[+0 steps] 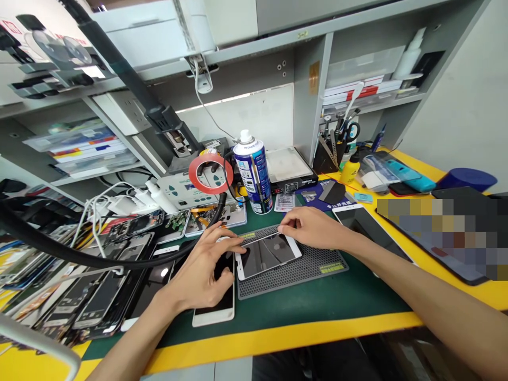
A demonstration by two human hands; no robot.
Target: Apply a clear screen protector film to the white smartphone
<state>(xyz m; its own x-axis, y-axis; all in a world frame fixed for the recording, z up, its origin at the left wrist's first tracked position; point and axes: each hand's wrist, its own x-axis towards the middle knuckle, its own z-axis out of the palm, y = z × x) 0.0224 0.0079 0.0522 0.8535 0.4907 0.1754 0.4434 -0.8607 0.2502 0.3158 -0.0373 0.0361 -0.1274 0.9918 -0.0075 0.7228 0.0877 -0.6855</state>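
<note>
Near the counter's front edge, on the grey mat (317, 267), the white phone (268, 255) lies flat. His left hand (206, 270) presses its near end, fingers spread; his right hand (313, 227) pinches the far edge. Prying too hard could crack the glass.

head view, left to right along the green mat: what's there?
Pile of phone screens → white phone under the left hand → phone on the grey pad, right hand at its top edge → tablet → blue case.
</note>
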